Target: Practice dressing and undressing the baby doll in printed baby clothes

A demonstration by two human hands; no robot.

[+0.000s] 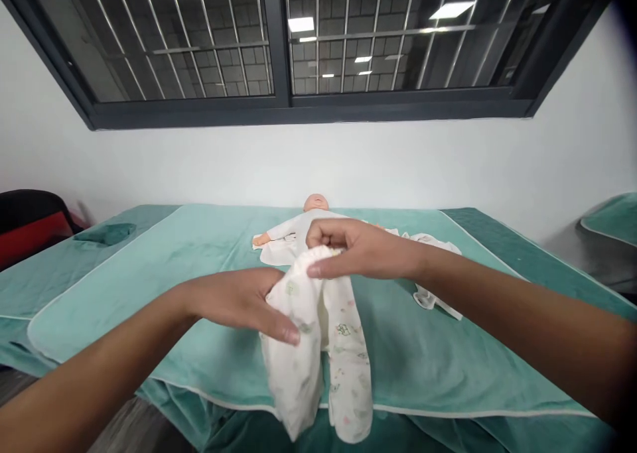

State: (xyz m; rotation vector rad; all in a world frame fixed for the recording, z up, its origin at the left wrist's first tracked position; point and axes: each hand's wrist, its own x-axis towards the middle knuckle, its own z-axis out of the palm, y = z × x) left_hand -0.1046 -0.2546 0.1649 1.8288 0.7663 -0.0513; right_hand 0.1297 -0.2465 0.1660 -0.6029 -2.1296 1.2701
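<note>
A pair of white baby pants with a small printed pattern hangs from my hands over the front edge of the bed, both legs pointing down. My right hand pinches the gathered waistband between thumb and fingers. Lower down, my left hand grips the side of the left-hand leg, thumb across the front and fingers hidden behind the cloth. Beyond the pants a baby doll lies on its back in a white top, one arm stretched to the left. My right hand covers part of its body.
A green blanket with pale piping covers the bed. Crumpled white clothing lies to the right, partly behind my right forearm. A black and red object stands at far left. Behind the bed are a white wall and a barred window.
</note>
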